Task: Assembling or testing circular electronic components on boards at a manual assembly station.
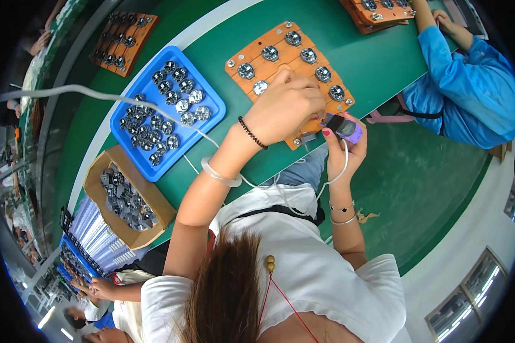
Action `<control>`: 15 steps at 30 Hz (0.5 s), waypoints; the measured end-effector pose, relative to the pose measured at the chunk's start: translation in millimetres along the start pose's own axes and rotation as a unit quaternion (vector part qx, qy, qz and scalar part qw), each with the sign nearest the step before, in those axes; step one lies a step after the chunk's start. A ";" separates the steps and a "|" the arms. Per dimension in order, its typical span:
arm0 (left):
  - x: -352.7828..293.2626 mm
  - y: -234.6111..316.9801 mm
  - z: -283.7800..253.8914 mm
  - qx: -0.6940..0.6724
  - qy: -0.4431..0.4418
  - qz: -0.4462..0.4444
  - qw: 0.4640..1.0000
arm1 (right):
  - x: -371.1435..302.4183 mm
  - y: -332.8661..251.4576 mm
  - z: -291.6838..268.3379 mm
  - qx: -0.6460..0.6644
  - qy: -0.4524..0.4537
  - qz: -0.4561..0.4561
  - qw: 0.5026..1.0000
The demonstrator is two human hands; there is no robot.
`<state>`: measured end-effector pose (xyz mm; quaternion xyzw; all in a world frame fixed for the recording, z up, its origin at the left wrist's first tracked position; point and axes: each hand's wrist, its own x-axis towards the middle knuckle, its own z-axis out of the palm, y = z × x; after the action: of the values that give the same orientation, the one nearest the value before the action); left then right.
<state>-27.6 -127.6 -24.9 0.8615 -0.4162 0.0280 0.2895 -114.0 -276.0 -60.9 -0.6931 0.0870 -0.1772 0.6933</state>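
My left hand (292, 102) is over an orange-brown wooden board (274, 43) with its fingers curled. Whatever they may hold is hidden underneath. Several round metallic parts with dark electronic faces, such as one part (292, 38), sit in the board. At the board's near right corner, my right hand (352, 150) is closed round a small purple device (348, 130) with a dark screen. Its screen end lies close to my left fingertips. A white cord (343, 166) hangs beside the device. A small grey block (307, 137) is at the board's near edge.
On the green table (212, 40), a blue tray (216, 97) of similar round parts stands left of the board. Nearer is a cardboard box (160, 208) of small parts. A white cable (97, 93) crosses above the tray. A blue-sleeved person (458, 74) sits at right beside stacked boards (367, 20).
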 end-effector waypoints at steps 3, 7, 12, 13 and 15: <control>3.2 10.7 -10.2 -0.082 0.007 -0.004 0.997 | 0.3 0.7 0.3 0.003 -0.009 0.000 1.000; 3.6 13.2 -7.8 -0.094 0.013 0.000 0.995 | 1.6 0.5 -2.9 -0.018 -0.012 -0.053 0.998; 3.4 14.9 -8.8 -0.078 0.019 0.001 0.997 | 1.4 0.6 -5.7 -0.050 -0.029 -0.083 0.995; 3.6 14.7 -8.6 -0.078 0.019 0.001 0.997 | 1.4 -0.2 -6.1 -0.053 -0.028 -0.077 0.995; 5.1 13.4 -8.6 -0.098 0.004 -0.007 0.995 | 1.5 1.1 -7.3 -0.056 -0.027 -0.072 0.995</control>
<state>-32.4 -133.2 -9.9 0.8318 -0.4092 -0.0117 0.3749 -115.2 -283.4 -62.0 -0.7400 0.0273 -0.2027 0.6408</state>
